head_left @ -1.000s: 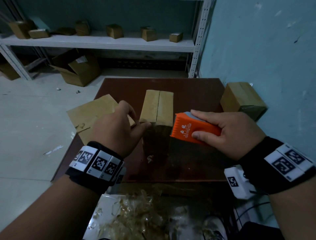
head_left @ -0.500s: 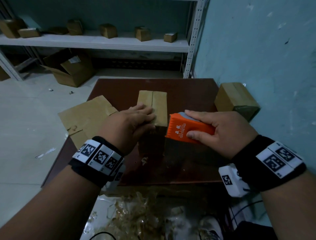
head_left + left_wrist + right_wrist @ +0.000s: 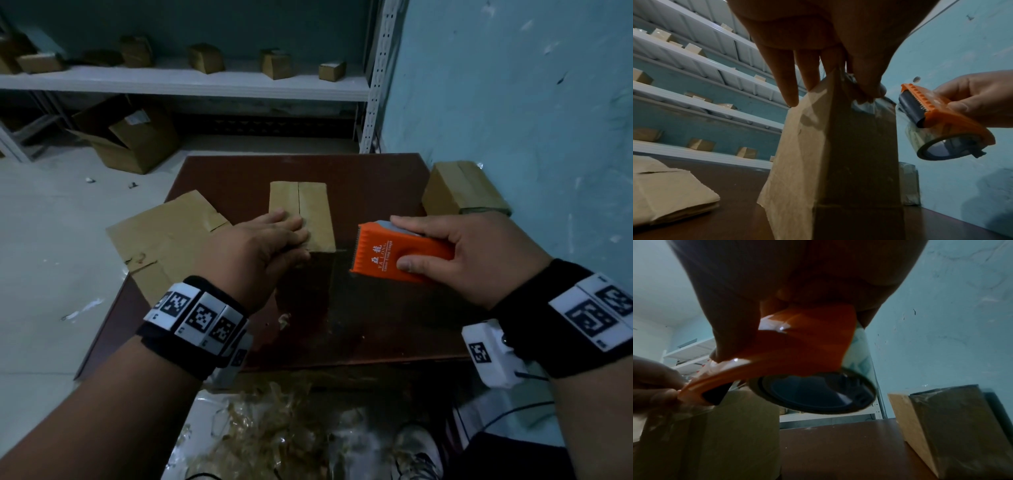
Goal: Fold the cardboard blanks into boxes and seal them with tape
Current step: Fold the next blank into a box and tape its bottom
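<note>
- The bench (image 3: 376, 178), dark brown, carries everything; a shelf (image 3: 185, 82) with small boxes runs behind it at 12 o'clock.
- Flat cardboard blanks (image 3: 164, 236) lie at 9 o'clock, hanging over the bench's left edge. They look thin, light and bendy, so are best lifted by a folded edge.
- A finished box (image 3: 462, 188) sits at 2 o'clock by the wall.
- The box being sealed (image 3: 315, 212) stands upright at bench centre, its two top flaps meeting along a middle seam. Being hollow, it would likely dent or tip under hard pressure; pressing down near the flap seam should steady it.
- The left hand (image 3: 260, 243) lies on the near end of the box top, fingers straight and together, thumb down over the near face where clear tape shows.
- The right hand (image 3: 479, 253) wraps the orange tape dispenser (image 3: 397, 253) at 3 o'clock, just beside the box; the toothed blade faces the box. The hard plastic should grip easily.
</note>
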`<state>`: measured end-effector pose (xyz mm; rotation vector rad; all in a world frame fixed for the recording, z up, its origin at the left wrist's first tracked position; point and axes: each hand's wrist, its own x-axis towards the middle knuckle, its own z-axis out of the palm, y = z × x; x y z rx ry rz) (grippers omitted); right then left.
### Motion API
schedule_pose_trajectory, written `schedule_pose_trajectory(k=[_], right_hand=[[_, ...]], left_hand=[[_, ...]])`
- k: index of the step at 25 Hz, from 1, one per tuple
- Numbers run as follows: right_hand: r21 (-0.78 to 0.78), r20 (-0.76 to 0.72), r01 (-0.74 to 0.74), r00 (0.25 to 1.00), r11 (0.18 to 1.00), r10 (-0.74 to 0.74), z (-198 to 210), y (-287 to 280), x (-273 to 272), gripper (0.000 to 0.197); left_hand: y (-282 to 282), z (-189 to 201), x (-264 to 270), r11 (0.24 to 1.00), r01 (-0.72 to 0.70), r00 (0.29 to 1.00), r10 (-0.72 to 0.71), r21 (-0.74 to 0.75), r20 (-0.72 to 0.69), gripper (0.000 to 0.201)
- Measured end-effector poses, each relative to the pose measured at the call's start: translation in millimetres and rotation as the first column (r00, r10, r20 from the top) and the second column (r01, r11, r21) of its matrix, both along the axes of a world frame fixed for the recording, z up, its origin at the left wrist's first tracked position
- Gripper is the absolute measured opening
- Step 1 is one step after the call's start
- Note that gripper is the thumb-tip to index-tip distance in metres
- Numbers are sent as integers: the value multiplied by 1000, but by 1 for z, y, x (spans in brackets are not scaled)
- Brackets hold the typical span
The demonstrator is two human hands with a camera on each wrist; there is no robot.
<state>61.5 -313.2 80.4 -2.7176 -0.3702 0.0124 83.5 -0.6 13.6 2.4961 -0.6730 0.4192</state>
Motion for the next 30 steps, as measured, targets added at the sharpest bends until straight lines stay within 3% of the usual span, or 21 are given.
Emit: schedule_pose_trajectory(k=[8,11,12,14,17,23,25,26,27,29,30], right_hand=[[-280,-14,128,990,951,-138,5,41,27,58],[-473,1,249,959,845,-282,-1,32,49,33],[-493,-6,271,949,826,-315,-5,28,54,36],[-437,-45,240,957,867,-287,-19,25,57,53],[-406,-4,197,976,892,-218,-51,35,49,62],[-427,-75,199,964,882,-254,-80,47,46,49],[-487,-15,235,961,841,-277,-76,47,42,54],[-474,57,275,958,836,-282,-71,46,39,57],[-365,131,310,951,878,-281,-62,46,36,57],[125,190,263,940,957,-283,-44,52,24,41],[336,148,219,948,916,-281,-39,59,16,34]], left_hand=[[-8,4,-2,993,-86,996,88,86,-11,39],[-9,3,-5,996,-80,997,80,49,2,40],[-9,1,-6,996,-75,997,75,38,5,40],[-7,2,-7,997,-79,997,79,25,-9,41],[-6,9,-8,995,-98,994,98,5,-54,42],[-4,17,-17,992,-108,994,109,64,-14,46],[-4,18,-18,991,-103,994,104,89,-11,47],[-4,17,-18,992,-93,995,95,91,-19,46],[-4,17,-19,994,-78,996,80,80,-33,45],[-5,15,-18,998,-52,997,53,33,-49,40],[-5,15,-17,999,-45,998,46,15,-50,38]])
